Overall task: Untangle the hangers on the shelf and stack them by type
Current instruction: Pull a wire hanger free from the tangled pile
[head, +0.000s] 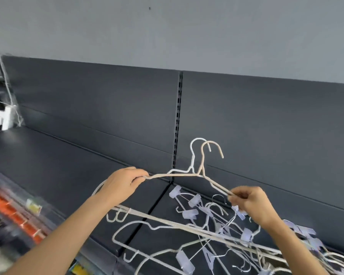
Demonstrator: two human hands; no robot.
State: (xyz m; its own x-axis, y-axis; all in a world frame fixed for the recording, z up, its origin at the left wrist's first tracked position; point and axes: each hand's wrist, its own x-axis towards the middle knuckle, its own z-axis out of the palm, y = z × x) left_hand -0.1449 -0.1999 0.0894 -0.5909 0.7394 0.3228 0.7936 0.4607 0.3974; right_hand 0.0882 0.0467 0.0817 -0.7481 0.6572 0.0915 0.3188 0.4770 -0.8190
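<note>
Dark grey shelving [58, 175] with a matching back panel [107, 106] and a slotted upright [178, 116] fills our view under a pale grey wall. We hold a beige wire hanger [179, 175] above the shelf, hook up. Our left hand [121, 185] pinches its left shoulder end between the thumb and curled fingers. Our right hand [248, 203] pinches the right arm of the same hanger, fingertips bunched tight around the wire. A white hanger [192, 155] stands just behind the beige one, its shoulder against it; we cannot tell whether our fingers grip it too. Below our hands, a tangled pile of hangers [167, 225] lies on the shelf, white wire ones mixed with clip hangers [194, 201]. Blurred orange packages [14, 211] show at lower left.
</note>
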